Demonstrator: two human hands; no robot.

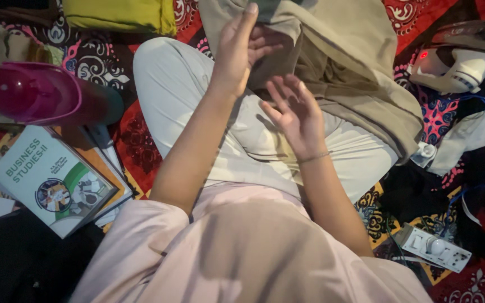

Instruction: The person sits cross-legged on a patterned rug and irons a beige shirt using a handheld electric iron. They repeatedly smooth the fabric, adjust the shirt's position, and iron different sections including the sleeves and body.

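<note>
One pink cap (pixel 26 92); one textbook (pixel 51 179) (green-and-white cover); one yellow-green folded cloth (pixel 120 15). Left hand (pixel 236 47) raised, fingers on the edge of one khaki garment (pixel 332 62) draped over the lap. Right hand (pixel 296 115) spread, gripping nothing, just beside the garment. One white clothes iron (pixel 456 70); one white power strip (pixel 436 249). Surface: red patterned bedspread (pixel 136 134).

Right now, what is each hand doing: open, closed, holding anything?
Left hand: fingers on the edge of the khaki garment; a firm grip cannot be told.
Right hand: open, fingers spread, holding nothing.
</note>
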